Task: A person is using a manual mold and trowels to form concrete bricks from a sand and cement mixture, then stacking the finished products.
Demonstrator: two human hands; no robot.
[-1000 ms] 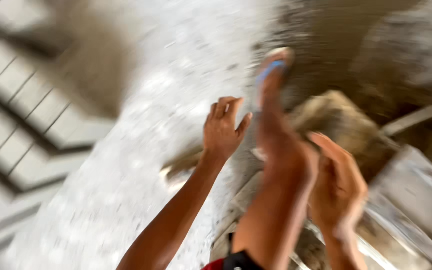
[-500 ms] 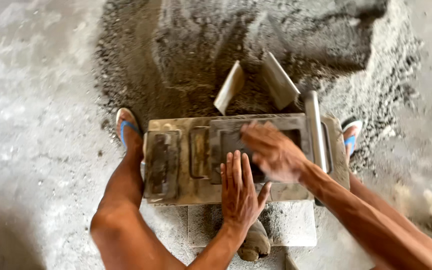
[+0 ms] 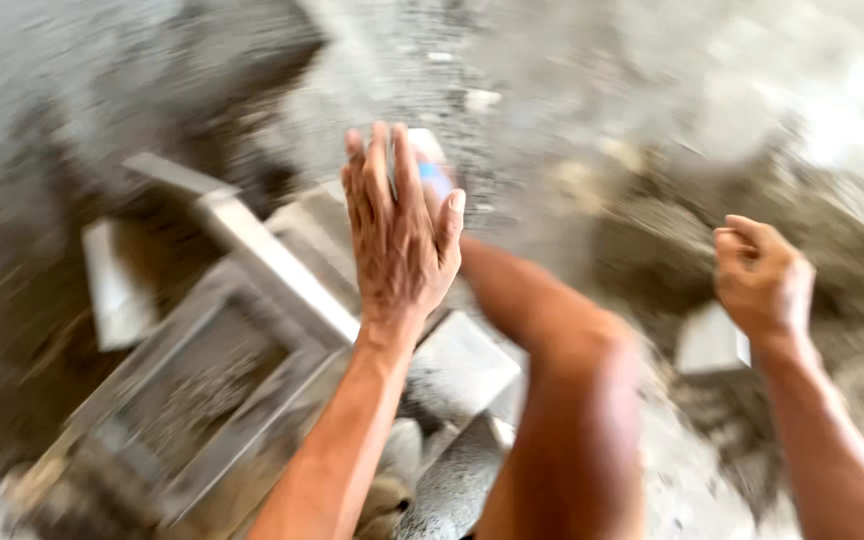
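the left hand (image 3: 397,225) hung in mid-frame, fingers spread and holding nothing, above the metal block mould (image 3: 202,390) at lower left. the right hand (image 3: 764,280), at right, was curled over the sand heap (image 3: 672,250); whether it gripped anything was unclear.

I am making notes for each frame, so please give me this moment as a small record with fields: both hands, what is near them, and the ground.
view: head camera looking down, picture blurred by motion
left hand: raised, open, fingers together, holding nothing
right hand: curled into a loose fist; whether it holds anything cannot be told
near left hand: grey metal block mould with a rectangular cavity
near right hand: heap of grey sand mix
leg: bare, between the arms
ground: grey, gritty
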